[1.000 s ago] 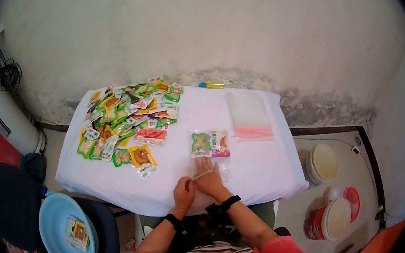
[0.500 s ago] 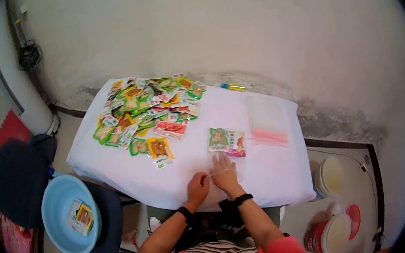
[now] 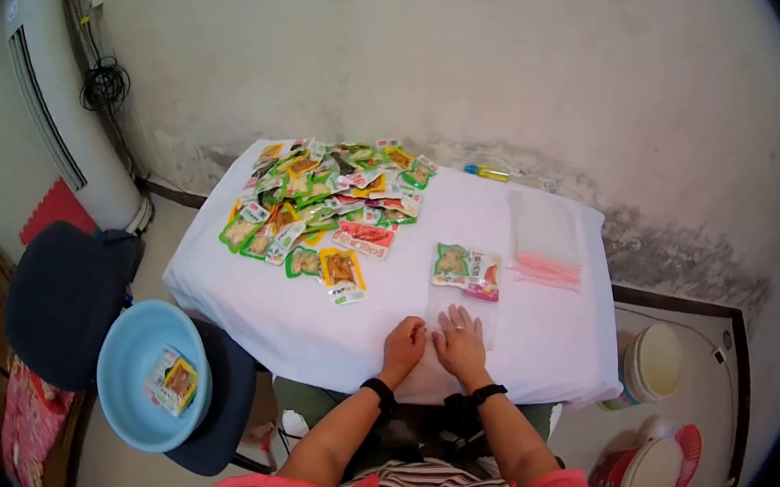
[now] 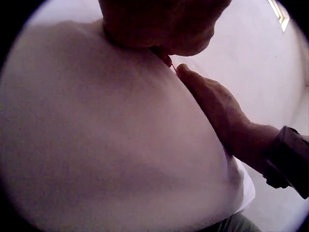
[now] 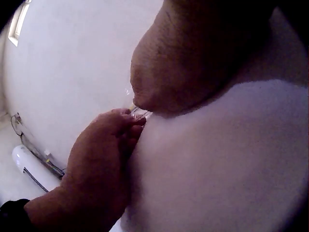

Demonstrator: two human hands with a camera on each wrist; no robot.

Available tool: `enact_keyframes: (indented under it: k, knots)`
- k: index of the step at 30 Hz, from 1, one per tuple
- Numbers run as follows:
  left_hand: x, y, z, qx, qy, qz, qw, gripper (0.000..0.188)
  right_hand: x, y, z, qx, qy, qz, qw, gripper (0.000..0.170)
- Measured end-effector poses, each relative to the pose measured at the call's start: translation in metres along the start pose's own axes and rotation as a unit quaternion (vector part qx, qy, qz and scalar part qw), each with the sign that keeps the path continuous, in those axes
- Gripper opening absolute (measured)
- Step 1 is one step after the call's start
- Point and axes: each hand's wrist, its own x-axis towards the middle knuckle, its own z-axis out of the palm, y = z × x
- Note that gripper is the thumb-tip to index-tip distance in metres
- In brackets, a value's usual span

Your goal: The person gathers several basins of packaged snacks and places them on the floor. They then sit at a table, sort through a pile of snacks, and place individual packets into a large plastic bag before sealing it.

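Observation:
A clear zip bag (image 3: pixel 487 321) lies near the table's front edge. Inside its far end are a green snack packet (image 3: pixel 452 260) and a white-and-purple snack packet (image 3: pixel 484 273). My left hand (image 3: pixel 406 346) has curled fingers and pinches the near left edge of the bag; in the right wrist view, clear film shows at the fingertips of this left hand (image 5: pixel 99 159). Spread over the bag's near half, my right hand (image 3: pixel 461 345) presses it with straight fingers, just below the packets. The left wrist view shows both hands close together, the right hand (image 4: pixel 217 106) low over the white cloth.
A heap of snack packets (image 3: pixel 317 189) covers the table's far left. On the right lies a stack of clear bags (image 3: pixel 543 236) with pink strips. A yellow-and-blue item (image 3: pixel 488 173) sits at the back edge. Left of the table, a blue basin (image 3: pixel 116 371) holding packets rests on a chair.
The head view has turned, so the table and hands sit further right in it. The left hand still pinches the bag's edge and the right hand stays flat on the bag.

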Motion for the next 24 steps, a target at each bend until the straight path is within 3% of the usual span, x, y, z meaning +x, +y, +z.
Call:
enact_keyframes:
  k: [8,24]
  knots:
    - [-0.002,-0.004,0.003,-0.007,0.004,0.005,1.0,0.009,-0.002,0.004,0.007,0.016,-0.002,0.031,0.999,0.046]
    - [-0.002,-0.002,0.003,0.02,-0.009,0.006,1.0,0.014,0.0,-0.002,-0.003,0.016,0.005,0.012,1.0,0.043]
